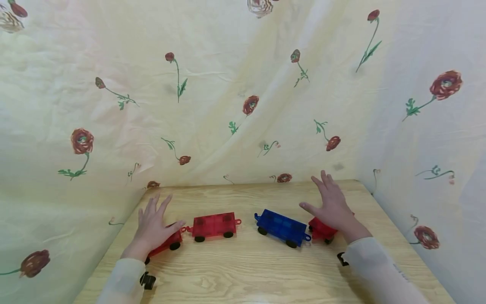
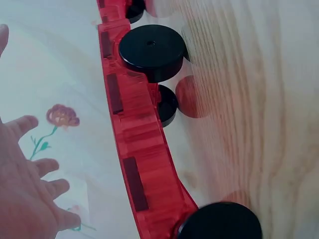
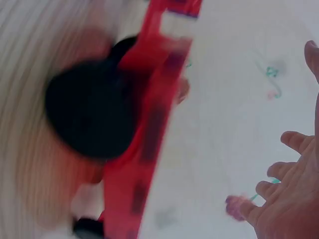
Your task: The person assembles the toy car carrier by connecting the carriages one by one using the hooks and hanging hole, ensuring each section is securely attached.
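Open-fingered, my left hand (image 1: 151, 232) is over a red toy train car (image 1: 167, 244) at the table's left and partly hides it. This car's see-through body (image 2: 134, 139) and black wheels show large in the left wrist view, with the fingers spread apart from it. Its ring meets the hook of a second red car (image 1: 214, 226). My right hand (image 1: 333, 209), fingers spread, covers part of another red car (image 1: 322, 230). In the right wrist view this car (image 3: 144, 119) is blurred, the fingers apart from it. A blue car (image 1: 282, 227) has its ring at that car's near end.
The cars stand on a light wood-grain table (image 1: 235, 270), with a gap between the second red car and the blue one. Flowered cloth (image 1: 212, 84) hangs behind the table and along both sides. Black wrist mounts (image 1: 148, 280) show by both sleeves.
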### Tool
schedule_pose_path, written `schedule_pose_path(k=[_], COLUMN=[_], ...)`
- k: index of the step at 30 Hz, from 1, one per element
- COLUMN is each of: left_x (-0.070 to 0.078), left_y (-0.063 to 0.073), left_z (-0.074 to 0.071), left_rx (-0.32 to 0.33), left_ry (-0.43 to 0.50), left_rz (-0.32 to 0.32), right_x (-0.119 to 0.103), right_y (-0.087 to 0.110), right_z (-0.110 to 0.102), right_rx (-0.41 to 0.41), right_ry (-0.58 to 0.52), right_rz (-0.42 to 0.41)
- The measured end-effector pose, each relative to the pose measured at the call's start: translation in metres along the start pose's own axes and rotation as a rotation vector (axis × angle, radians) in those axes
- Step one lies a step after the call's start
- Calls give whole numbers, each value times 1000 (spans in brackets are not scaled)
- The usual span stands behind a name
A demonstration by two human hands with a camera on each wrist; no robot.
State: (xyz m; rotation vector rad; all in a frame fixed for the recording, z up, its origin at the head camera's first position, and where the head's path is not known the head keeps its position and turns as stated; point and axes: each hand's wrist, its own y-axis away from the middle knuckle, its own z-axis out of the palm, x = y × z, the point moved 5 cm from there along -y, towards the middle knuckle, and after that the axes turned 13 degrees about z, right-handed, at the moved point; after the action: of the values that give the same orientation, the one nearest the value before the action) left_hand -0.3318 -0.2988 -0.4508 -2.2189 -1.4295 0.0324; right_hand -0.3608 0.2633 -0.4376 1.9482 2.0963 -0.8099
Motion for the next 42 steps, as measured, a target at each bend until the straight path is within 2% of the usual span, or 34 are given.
schedule_pose_path(k=[7,14,21,31,36,42], left_x=[1,-1,-3,-7,-7,-10], left_y=[18,33,46,54,54,55], left_z=[-4,-7,-8,-1,2,5], left_rx=[-30,-57,-76,-60,-48,-49], left_ry=[43,104,190,204,222,193], left_rz=[-17,-18,-50,-94,-106,-143], right_x=[-35,-66,-101,-141,-154,-165], right_y=[5,8,12,16,16,15], right_z=[11,31,51,78,94,112], right_rx=[-34,-79,-126,-217,-258,-287], right_ry=[-79,-100,-130,-134,-130,-151], right_rz=[-38,-71,-137,-186,-196,-207])
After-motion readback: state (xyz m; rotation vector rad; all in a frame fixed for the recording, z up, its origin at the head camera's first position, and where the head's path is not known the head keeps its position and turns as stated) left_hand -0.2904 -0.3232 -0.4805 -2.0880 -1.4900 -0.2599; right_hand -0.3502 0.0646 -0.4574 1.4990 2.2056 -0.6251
